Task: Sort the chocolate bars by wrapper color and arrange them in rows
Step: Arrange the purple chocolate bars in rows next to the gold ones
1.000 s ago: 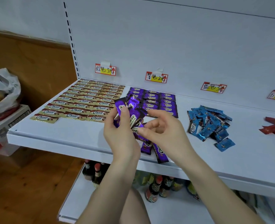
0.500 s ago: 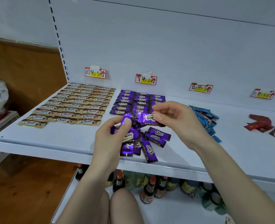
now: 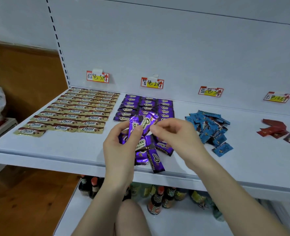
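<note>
Chocolate bars in purple wrappers (image 3: 156, 160) lie loose at lower centre, near the shelf (image 3: 55, 147) edge. Above them the left hand (image 3: 122, 145) grips a purple bunch (image 3: 132, 123) while the right hand (image 3: 176, 133) pinches one bar (image 3: 146, 122) from it, probably bound for the purple rows (image 3: 147, 104) behind, at centre. Blue heap (image 3: 208, 126) and red heap (image 3: 275, 129), at right, await sorting.

"Choco" — gold bars (image 3: 69, 114), purple bars (image 3: 146, 124)
</note>
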Action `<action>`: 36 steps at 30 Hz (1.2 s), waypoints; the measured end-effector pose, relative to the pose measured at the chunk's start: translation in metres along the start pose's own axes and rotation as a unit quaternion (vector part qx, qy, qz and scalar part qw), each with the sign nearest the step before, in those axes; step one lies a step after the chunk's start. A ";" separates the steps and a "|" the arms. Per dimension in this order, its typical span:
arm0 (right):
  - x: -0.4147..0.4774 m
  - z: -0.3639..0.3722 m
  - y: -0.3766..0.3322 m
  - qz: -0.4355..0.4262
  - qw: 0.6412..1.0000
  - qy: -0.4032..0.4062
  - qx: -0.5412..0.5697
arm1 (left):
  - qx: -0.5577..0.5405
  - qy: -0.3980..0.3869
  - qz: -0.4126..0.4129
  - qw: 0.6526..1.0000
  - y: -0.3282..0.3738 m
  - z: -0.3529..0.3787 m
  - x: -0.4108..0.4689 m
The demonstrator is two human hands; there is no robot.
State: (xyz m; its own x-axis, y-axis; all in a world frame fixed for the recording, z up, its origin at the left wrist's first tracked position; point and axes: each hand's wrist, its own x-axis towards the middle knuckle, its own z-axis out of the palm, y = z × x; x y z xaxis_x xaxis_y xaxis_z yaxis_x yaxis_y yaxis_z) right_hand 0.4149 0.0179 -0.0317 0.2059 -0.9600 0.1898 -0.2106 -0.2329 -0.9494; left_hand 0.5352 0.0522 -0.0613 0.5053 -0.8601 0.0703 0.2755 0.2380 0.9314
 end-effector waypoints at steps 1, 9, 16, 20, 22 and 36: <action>0.000 0.003 0.002 0.004 1.000 -0.001 0.015 | 0.010 -0.013 0.010 1.000 -0.002 0.002 -0.001; 0.056 -0.046 0.007 0.053 0.999 0.005 -0.002 | 0.018 -0.001 -0.045 0.999 -0.004 -0.004 0.009; 0.086 -0.065 0.046 0.036 0.911 -0.161 -0.377 | -0.004 0.015 -0.068 0.998 -0.011 -0.013 0.023; 0.089 -0.058 0.056 -0.007 0.884 -0.141 -0.446 | -0.003 0.013 -0.073 0.997 -0.017 -0.013 0.027; 0.086 -0.060 0.057 -0.024 0.880 -0.143 -0.452 | -0.001 0.014 -0.071 0.997 -0.018 -0.014 0.029; 0.096 -0.045 0.067 -0.071 0.881 -0.128 -0.450 | 0.005 0.011 -0.084 0.996 -0.020 -0.016 0.032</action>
State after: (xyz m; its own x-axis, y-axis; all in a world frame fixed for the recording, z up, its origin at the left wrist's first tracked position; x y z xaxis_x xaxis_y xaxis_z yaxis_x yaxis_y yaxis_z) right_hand 0.3772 -0.0967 -0.0659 0.4768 -0.8710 0.1188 -0.8135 -0.4884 -0.3158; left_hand 0.5584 0.0274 -0.0836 0.4699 -0.8777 -0.0939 0.3499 0.0876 0.9327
